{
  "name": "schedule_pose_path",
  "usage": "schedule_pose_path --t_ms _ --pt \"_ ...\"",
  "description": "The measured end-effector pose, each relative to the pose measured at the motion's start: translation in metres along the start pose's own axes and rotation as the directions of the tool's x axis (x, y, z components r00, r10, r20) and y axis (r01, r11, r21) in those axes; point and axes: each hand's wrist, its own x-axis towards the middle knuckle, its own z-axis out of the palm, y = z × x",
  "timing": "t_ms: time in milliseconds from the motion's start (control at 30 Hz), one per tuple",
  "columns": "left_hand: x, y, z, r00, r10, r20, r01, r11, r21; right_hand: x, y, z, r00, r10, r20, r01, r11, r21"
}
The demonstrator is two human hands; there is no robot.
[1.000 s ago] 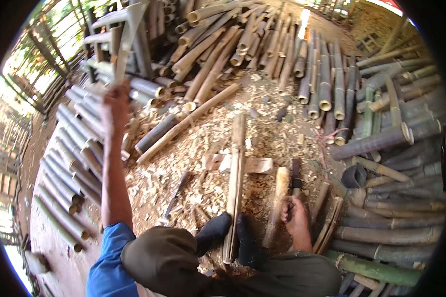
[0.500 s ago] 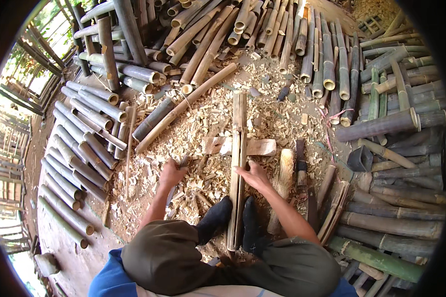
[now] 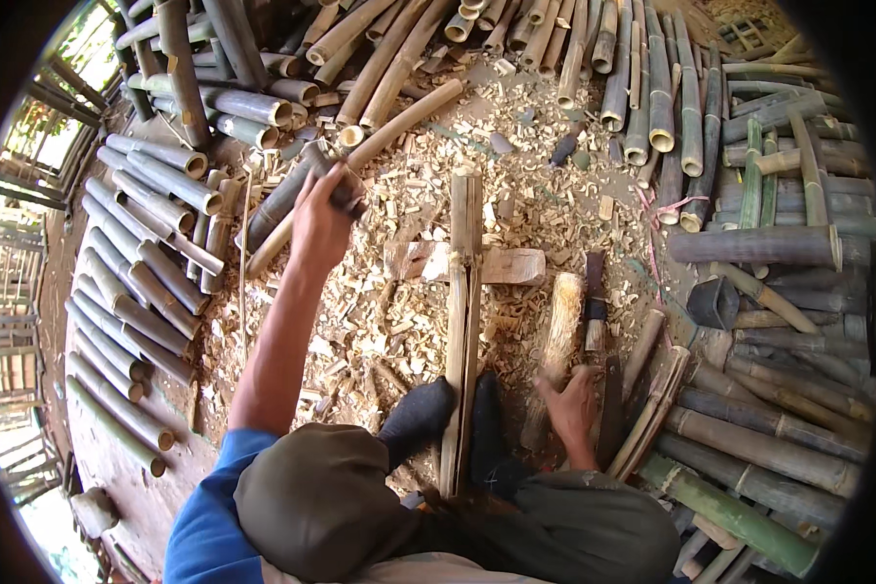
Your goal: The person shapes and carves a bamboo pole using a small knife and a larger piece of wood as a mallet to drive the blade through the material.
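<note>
Head view looked down at me sitting on the ground, with wood chips all around. My left hand was stretched far out and curled tight around a dark bamboo pole that lay among the others. My right hand was low by my knee, with its fingers closed on the bottom end of a thick wooden club that was rough and frayed along its side. A long split bamboo stick lay straight out in front of me, between my feet in dark socks, and it crossed over a flat wooden block. I think I was at the step of picking a fresh pole. The next move would call for a firm pull, because the pole was round and smooth and sat close against its neighbours. Grey, dry bamboo pipes lay in rows on my left, hollow at their cut ends. Greener poles lay on my right, next to a dark knife
</note>
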Motion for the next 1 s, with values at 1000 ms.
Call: schedule_pose_path --t_ms 1000 --pt "0.065 -0.077 0.178 0.704 -0.287 0.649 -0.243 0.761 0.601 0.061 -0.061 -0.120 0.971 -0.228 -0.076 0.193 0.551 0.812"
